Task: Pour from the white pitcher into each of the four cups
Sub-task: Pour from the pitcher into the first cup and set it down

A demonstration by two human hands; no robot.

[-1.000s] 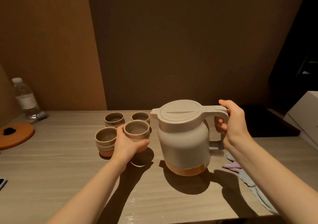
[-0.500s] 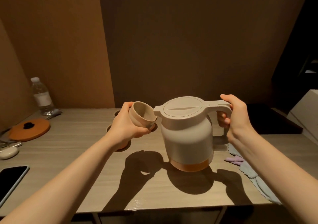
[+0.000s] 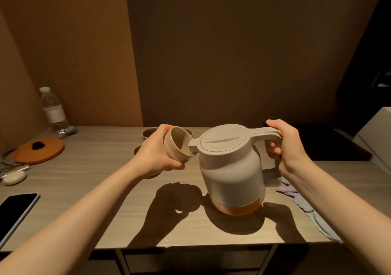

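My right hand grips the handle of the white pitcher, which has an orange base and tilts slightly to the left above the table. My left hand holds a beige cup tipped on its side, its mouth against the pitcher's spout. Behind my left hand the other cups stand on the table: one at the back, one partly hidden at the left. A third is mostly hidden behind the held cup.
A wooden table carries a water bottle, an orange round lid, a small white case and a phone at the left. A pale cloth lies at the right, beside a dark tray.
My left hand lifted one cup off the table and brought it up to the spout. My right hand raised and tilted the pitcher a little leftward.
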